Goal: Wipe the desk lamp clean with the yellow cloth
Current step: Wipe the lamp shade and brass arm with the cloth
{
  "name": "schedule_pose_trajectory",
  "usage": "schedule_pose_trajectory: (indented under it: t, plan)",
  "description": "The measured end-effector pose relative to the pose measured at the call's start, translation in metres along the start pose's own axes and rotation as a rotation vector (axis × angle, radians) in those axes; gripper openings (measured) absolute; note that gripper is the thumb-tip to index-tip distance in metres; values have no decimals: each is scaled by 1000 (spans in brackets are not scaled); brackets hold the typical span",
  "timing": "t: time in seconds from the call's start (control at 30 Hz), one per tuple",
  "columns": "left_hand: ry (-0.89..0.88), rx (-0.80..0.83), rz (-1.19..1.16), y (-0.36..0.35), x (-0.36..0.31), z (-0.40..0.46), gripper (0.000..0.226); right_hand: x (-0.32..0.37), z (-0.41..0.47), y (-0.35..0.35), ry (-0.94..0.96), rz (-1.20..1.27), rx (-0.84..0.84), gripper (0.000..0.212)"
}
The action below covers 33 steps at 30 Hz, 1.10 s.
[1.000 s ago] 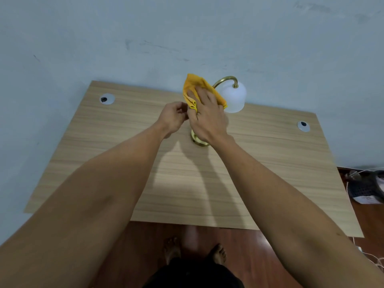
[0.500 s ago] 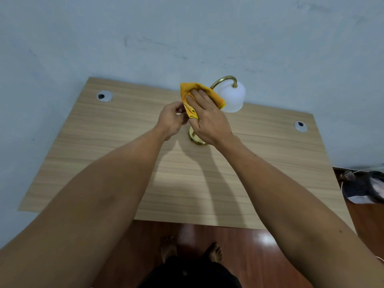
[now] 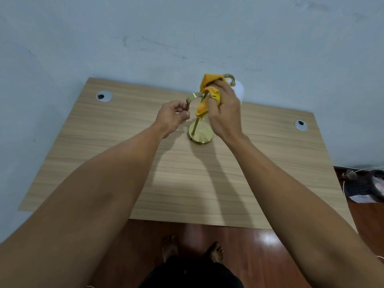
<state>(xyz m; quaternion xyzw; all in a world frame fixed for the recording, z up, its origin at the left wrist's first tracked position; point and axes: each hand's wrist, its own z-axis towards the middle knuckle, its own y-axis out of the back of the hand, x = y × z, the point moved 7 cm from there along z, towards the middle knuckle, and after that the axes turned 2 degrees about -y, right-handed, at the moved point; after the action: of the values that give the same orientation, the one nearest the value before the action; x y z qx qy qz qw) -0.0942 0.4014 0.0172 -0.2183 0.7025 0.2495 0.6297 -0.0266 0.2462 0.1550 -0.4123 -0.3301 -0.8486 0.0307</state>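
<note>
A brass desk lamp stands near the back of the wooden desk (image 3: 187,183), with a round base (image 3: 200,135), a thin upright stem and a white shade (image 3: 239,91) partly hidden behind my right hand. My right hand (image 3: 225,113) grips the yellow cloth (image 3: 208,92) bunched around the upper stem, just below the top curved arm. My left hand (image 3: 173,117) pinches the end of a brass hook-shaped handle (image 3: 194,98) that curves off the stem to the left.
The desk stands against a pale blue wall. Two round cable grommets sit in it, one at back left (image 3: 104,96) and one at right (image 3: 300,125). A dark object with cables (image 3: 365,185) lies on the wood floor to the right. My bare feet (image 3: 193,249) show below the desk's front edge.
My right hand with the cloth has moved up the stem toward the top arm, uncovering the base and stem. My left hand has shifted left, now pinching the curved handle's end.
</note>
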Motion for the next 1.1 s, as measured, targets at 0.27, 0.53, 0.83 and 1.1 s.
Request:
schedule_pose_trajectory:
  t: [0.27, 0.53, 0.83, 1.1]
  plan:
    - [21, 32, 37, 1, -1, 3, 17, -5, 0, -52, 245, -376, 349, 46]
    - [18, -14, 63, 5, 1, 2, 16, -19, -6, -15, 118, -281, 410, 27]
    - [41, 46, 58, 4, -4, 1, 13, -4, 9, -12, 159, -161, 100, 40]
    - [48, 51, 72, 3, -6, 0, 16, -3, -7, -48, 402, -384, 303, 48]
